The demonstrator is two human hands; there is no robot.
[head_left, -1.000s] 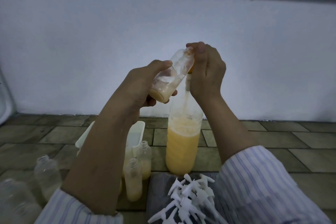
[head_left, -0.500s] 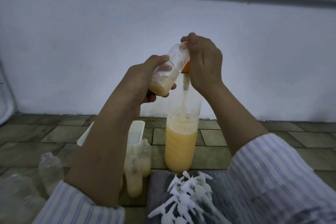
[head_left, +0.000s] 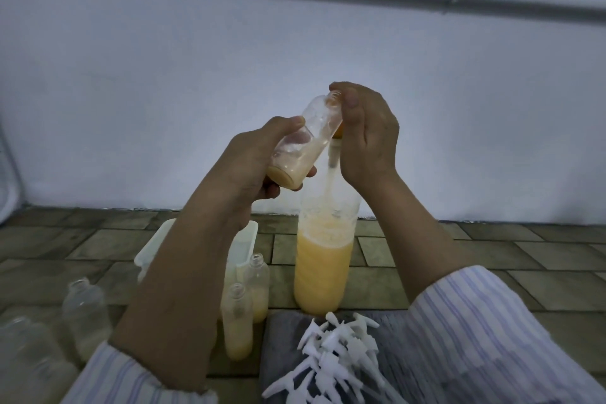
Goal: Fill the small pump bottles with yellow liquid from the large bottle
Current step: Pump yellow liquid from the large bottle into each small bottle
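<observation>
The large bottle stands on the floor near the wall. Above its top, the right hand is at the neck of a small bottle, which is tilted and lies in the left hand. To the left of the large bottle stand two small bottles, and a tray is behind them. More bottles stand far left. The pump tops lie in a heap on a cloth in front of the large bottle.

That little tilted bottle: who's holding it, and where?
The left hand grips the small bottle round its lower body. The right hand pinches something at the large bottle's top; what exactly is hidden.
</observation>
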